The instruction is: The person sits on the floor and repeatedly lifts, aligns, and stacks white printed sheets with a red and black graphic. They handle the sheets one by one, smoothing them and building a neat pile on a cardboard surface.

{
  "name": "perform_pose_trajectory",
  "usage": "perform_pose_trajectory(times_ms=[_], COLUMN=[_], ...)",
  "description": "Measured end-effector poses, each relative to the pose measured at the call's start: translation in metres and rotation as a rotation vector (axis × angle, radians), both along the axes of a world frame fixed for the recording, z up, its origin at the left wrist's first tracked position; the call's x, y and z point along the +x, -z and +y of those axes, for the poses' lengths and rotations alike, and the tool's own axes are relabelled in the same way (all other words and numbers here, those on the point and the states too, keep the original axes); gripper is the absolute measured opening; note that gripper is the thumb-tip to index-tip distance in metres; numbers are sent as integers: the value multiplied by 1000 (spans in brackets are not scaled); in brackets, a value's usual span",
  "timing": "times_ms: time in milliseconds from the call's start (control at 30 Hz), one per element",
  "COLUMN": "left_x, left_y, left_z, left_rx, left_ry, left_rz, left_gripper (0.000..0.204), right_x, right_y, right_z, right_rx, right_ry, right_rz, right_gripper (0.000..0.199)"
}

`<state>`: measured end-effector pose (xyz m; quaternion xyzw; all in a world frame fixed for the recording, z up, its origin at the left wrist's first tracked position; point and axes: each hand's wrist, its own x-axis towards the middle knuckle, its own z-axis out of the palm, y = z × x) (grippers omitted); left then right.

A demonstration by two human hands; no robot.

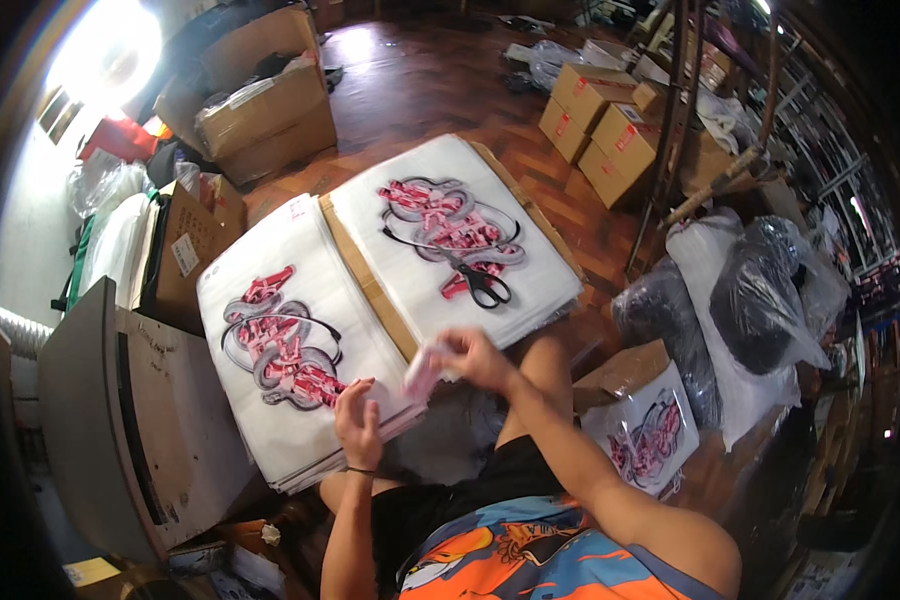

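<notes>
Two stacks of white printed sheets lie side by side in front of me, the left stack (240, 390) nearer and the right stack (370, 190) farther off. Each top sheet carries a red, pink and grey design. Black-handled scissors (485, 285) rest on the right stack. My left hand (357, 428) is at the near edge of the left stack, fingers apart and holding nothing. Closed on a small pink-and-white piece (425, 372) is my right hand (475, 360), over the near end of the gap between the stacks. Motion blurs the piece, so its kind is unclear.
Cardboard (365, 280) shows between the stacks. A grey panel (95, 420) stands close on the left. At right an open box (630, 375) has a printed sheet over it, beside plastic-wrapped bundles (770, 290). Cartons (620, 150) and a large open box (280, 125) sit farther back.
</notes>
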<state>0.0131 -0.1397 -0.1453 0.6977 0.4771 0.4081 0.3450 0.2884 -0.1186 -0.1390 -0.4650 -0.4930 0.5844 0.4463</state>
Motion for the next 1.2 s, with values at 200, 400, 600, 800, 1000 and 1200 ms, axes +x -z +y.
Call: perform_pose_trajectory(times_ms=[200,400,600,800,1000,1200], left_x=[7,9,4,-1,11,17], left_y=[-39,-13,-9,27,34,55], left_z=[-44,-104,-121,-114,-106,-99], left_rx=[-709,-1038,-1096,-1189,-1220,-1212], left_ry=[456,460,483,609,357,172], left_rz=[-465,-539,-775,-720,-721,-773], left_gripper=[42,49,37,24,15,16], right_x=[-48,-54,-62,-60,27,58], right_y=[2,-29,-48,-78,-23,17], right_z=[-131,-129,-109,-84,51,76], right_rx=[-196,-40,109,-2,559,346], right_ry=[-133,-301,-450,-734,270,518], right_rz=[105,-290,-354,-410,-959,-1351], right_gripper=[24,27,26,24,37,46])
